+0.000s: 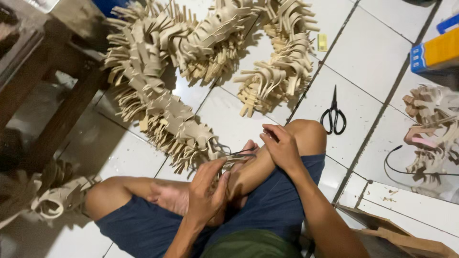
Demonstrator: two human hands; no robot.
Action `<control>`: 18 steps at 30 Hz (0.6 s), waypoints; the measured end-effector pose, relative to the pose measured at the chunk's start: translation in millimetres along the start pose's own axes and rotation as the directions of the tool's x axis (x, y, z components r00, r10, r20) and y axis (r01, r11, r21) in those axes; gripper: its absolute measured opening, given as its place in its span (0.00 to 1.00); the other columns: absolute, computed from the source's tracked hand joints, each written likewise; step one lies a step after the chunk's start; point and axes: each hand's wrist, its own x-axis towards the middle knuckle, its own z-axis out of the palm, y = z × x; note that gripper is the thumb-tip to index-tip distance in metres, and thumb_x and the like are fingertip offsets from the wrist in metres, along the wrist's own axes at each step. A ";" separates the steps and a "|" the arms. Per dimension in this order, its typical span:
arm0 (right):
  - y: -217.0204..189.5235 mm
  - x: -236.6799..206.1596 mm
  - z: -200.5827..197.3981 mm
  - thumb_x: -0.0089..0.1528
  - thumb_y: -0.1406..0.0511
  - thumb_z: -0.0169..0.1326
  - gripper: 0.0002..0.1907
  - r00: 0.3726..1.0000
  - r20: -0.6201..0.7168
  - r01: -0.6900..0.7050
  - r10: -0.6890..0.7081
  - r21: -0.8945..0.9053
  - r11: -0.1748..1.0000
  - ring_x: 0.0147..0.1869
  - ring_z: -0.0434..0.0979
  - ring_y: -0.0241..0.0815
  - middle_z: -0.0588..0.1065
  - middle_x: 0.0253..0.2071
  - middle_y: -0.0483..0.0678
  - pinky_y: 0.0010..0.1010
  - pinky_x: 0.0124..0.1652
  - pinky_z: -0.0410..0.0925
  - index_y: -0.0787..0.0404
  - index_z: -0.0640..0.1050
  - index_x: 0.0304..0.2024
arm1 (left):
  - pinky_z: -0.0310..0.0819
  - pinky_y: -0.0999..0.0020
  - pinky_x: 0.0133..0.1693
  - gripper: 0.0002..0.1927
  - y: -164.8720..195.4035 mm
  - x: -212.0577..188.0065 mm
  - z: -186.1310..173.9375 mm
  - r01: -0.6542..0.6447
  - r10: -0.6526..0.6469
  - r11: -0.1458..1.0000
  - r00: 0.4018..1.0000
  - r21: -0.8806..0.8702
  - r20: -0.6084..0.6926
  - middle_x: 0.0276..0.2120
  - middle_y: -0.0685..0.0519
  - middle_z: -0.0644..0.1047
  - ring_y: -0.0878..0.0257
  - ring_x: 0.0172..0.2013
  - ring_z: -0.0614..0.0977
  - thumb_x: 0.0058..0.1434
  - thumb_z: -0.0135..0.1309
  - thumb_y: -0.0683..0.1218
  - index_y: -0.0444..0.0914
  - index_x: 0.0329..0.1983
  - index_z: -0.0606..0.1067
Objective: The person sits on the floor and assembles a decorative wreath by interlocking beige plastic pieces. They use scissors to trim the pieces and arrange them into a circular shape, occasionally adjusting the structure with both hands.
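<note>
I sit cross-legged on a white tiled floor. My left hand (206,191) grips small dark snips (237,154) whose blades point right over my shin. They sit at the near end of a long chain of beige strap pieces (162,114) that curls away across the floor. My right hand (282,147) rests on my raised knee just right of the snips, fingers curled and pinched together. What it pinches is too small to make out.
Black scissors (333,116) lie on the tiles right of my knee. More beige pieces (432,129) and a black cord (401,167) lie at the right, with a blue and yellow box (437,52) behind. A wooden frame (52,95) stands left, cardboard (392,234) lower right.
</note>
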 end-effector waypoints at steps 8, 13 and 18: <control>11.0 34.8 -15.9 0.62 0.67 0.61 0.24 0.993 -0.118 -0.022 0.021 -0.002 1.000 0.47 0.81 0.42 0.79 0.49 0.53 0.31 0.47 0.74 0.65 0.75 0.60 | 0.78 0.66 0.49 0.16 -5.3 28.3 32.9 0.472 -0.444 0.815 0.882 -0.336 0.161 0.45 0.45 0.84 0.60 0.46 0.84 0.65 0.55 0.41 0.32 0.55 0.77; 30.9 80.3 -35.7 0.63 0.65 0.62 0.30 0.942 -0.336 -0.008 -0.015 -0.065 0.998 0.55 0.79 0.46 0.73 0.56 0.56 0.33 0.51 0.74 0.65 0.69 0.66 | 0.77 0.66 0.47 0.20 -29.1 82.7 61.8 0.602 -0.541 0.778 0.787 -0.178 0.297 0.45 0.46 0.83 0.61 0.45 0.82 0.65 0.56 0.47 0.34 0.57 0.77; 52.7 132.3 -48.0 0.66 0.65 0.60 0.30 0.901 -0.395 0.049 -0.179 -0.318 0.947 0.66 0.67 0.59 0.68 0.66 0.61 0.45 0.63 0.62 0.68 0.68 0.68 | 0.76 0.68 0.37 0.24 -78.8 153.8 126.7 0.699 -0.680 0.384 0.656 -0.603 0.327 0.48 0.47 0.80 0.63 0.39 0.80 0.65 0.53 0.50 0.34 0.61 0.72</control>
